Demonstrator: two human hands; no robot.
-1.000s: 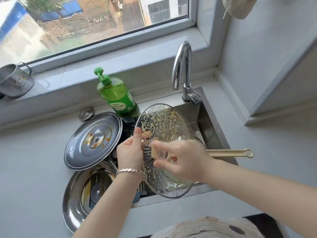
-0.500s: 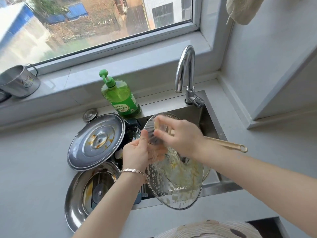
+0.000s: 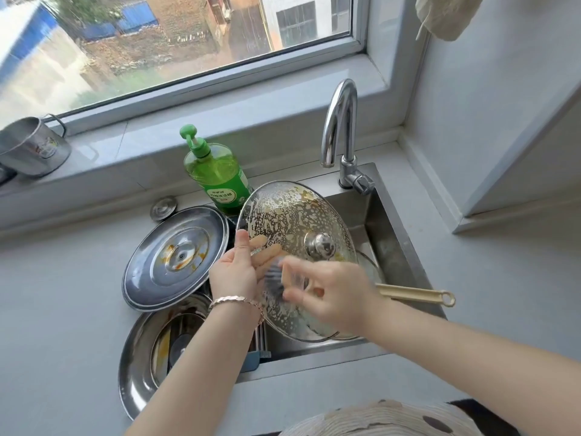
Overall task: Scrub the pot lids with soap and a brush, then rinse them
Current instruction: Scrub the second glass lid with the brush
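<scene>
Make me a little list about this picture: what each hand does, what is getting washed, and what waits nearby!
being washed: glass lid, foamy, tilted over the sink
left hand: holds the lid's edge, fingers seen through the glass
right hand: grips the brush, bristles against the lid; blurred
waiting: stained steel lid and lower steel lid, at the sink's left side
soap: green bottle behind the lids
tap: no water seen running
</scene>
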